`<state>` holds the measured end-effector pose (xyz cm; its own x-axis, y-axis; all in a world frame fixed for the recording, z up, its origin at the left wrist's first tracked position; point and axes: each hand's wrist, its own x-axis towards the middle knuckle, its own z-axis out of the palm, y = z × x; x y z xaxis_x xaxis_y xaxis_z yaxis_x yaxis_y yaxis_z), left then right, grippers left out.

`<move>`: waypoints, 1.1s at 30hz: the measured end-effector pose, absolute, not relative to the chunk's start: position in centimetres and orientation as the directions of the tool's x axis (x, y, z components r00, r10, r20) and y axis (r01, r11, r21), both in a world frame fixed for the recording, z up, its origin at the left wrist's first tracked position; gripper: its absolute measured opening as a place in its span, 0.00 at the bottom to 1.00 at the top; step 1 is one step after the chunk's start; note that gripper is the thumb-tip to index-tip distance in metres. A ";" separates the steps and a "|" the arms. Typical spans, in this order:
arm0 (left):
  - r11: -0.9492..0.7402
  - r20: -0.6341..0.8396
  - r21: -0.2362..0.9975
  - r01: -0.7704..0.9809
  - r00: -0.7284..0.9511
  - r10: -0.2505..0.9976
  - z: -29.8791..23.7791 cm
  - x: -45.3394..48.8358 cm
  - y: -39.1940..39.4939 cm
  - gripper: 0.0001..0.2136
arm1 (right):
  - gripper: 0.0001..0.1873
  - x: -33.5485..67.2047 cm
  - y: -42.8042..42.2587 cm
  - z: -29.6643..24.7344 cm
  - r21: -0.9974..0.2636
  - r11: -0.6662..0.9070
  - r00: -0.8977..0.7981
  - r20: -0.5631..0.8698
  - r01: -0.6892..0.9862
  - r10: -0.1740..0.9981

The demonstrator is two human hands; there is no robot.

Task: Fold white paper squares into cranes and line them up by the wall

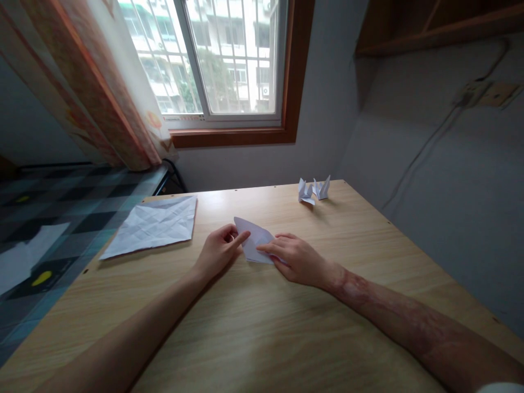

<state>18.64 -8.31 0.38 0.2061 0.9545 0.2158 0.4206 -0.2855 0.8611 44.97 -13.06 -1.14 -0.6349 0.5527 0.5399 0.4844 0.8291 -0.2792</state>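
Observation:
A small folded sheet of white paper (pixel 256 238) lies near the middle of the wooden table, between my two hands. My left hand (pixel 221 248) pinches its left edge, thumb on top and the other fingers curled beneath. From the right, my right hand (pixel 301 257) grips the opposite side, its index finger pressed on the upper surface and its thumb at the near edge. The right end of the paper is hidden under that hand.
Two folded white paper figures (pixel 314 190) stand at the table's far right. A creased white sheet (pixel 159 224) lies flat at the left on the wooden table (pixel 245 327). Beyond it is a checked bed cover (pixel 73 191) with loose white paper (pixel 30 254).

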 end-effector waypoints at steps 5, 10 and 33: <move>-0.312 0.205 0.831 0.461 0.268 0.941 0.2 18.6 -8.3 0.21 | 0.15 45.1 -13.0 -1.3 -0.245 0.845 -0.638 0.565 0.475 0.523; -0.340 0.210 0.814 0.471 0.308 0.928 0.2 18.5 -8.4 0.20 | 0.21 45.1 -13.3 -1.2 -0.277 0.811 -0.577 0.588 0.514 0.567; -0.374 0.381 0.787 0.490 0.091 0.920 -0.8 18.4 -8.0 0.17 | 0.24 45.1 -13.4 -0.4 -0.311 0.817 -0.680 0.453 0.486 0.577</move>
<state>18.42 -8.04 -0.83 0.0908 0.9203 0.3806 0.4900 -0.3740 0.7874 45.09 -13.37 -0.42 -0.6796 0.5766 0.4535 0.4857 0.8170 -0.3109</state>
